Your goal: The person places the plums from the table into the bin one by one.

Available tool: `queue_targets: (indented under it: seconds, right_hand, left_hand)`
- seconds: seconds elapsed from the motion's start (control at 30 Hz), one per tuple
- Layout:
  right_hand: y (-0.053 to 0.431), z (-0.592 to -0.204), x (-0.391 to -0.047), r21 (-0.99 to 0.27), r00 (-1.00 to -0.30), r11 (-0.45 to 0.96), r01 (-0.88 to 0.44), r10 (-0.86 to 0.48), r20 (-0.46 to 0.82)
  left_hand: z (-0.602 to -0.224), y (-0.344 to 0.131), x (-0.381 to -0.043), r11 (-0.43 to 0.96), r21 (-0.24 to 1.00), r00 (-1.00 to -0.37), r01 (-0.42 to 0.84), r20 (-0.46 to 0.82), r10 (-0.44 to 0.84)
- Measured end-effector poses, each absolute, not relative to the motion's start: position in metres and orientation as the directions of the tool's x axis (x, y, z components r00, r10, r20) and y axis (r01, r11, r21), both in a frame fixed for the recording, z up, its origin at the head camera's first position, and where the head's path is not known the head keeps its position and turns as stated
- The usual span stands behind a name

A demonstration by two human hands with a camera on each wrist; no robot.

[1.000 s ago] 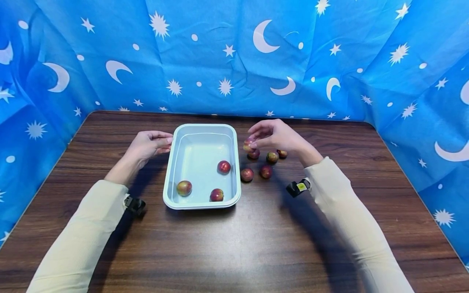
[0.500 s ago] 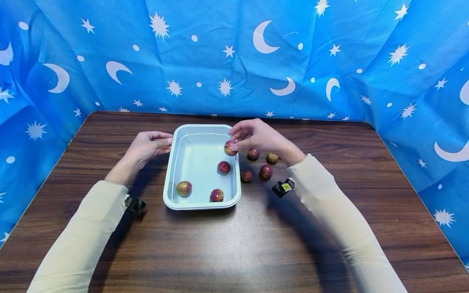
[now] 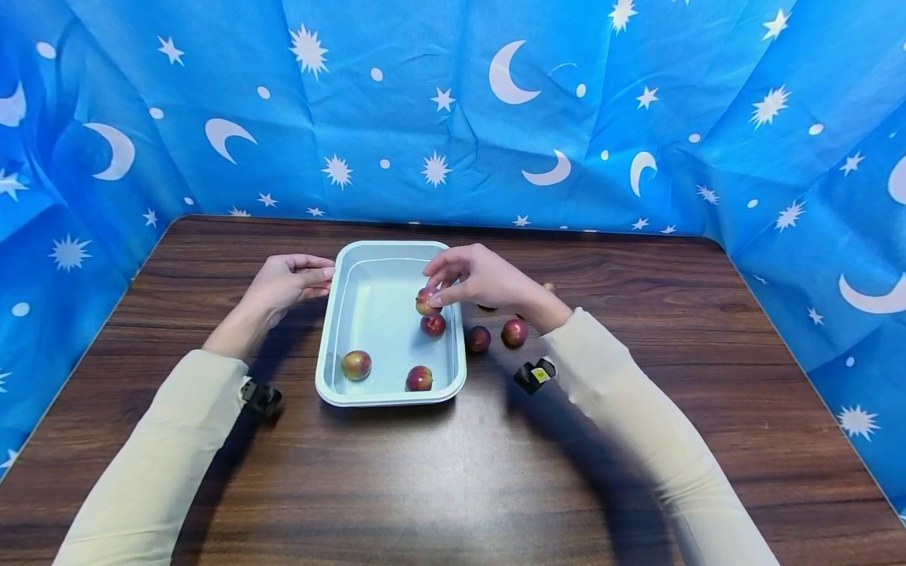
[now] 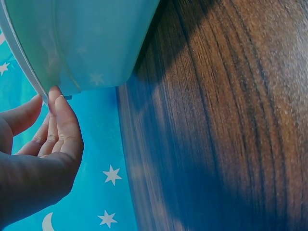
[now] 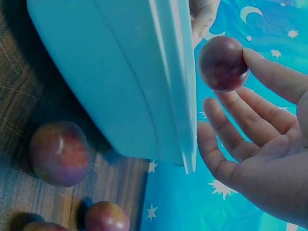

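My left hand (image 3: 283,284) pinches the left rim of a white plastic tub (image 3: 329,330) between thumb and fingers; the left wrist view shows that pinch (image 4: 53,130) up close. Over the tub's right side, my right hand (image 3: 477,277) holds a plum (image 5: 223,63) between thumb and fingertips, above the rim in the right wrist view. On the tub's floor lie three plums: a red one (image 3: 432,325) just below the held plum, a greenish-red one (image 3: 356,365) at front left, and another (image 3: 419,378) at front right.
Beside the tub's right wall, several plums lie on the wooden table (image 3: 453,487), among them a dark one (image 3: 479,339) and a red one (image 3: 514,332). My right hand and forearm partly hide others. A blue curtain (image 3: 425,102) with moons and stars hangs behind the table.
My right hand has carried the plum left from the group on the table, across the rim, to above the tub's inside. The left hand and tub have stayed put.
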State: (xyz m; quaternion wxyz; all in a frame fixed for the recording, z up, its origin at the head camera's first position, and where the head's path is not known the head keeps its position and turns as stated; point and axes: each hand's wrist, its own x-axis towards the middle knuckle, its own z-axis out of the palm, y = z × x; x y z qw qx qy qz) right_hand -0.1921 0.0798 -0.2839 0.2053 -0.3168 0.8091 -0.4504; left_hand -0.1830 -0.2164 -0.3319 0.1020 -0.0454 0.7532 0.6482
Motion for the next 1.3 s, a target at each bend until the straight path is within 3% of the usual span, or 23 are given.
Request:
queue_targets:
  seconds: [1.3]
  right_hand:
    - [0.122, -0.282, -0.191, -0.88, -0.795, 0.406, -0.248, -0.605, -0.054]
  left_hand:
    - [-0.334, -0.217, -0.183, 0.181, 0.963, -0.974, -0.202, -0.216, 0.061]
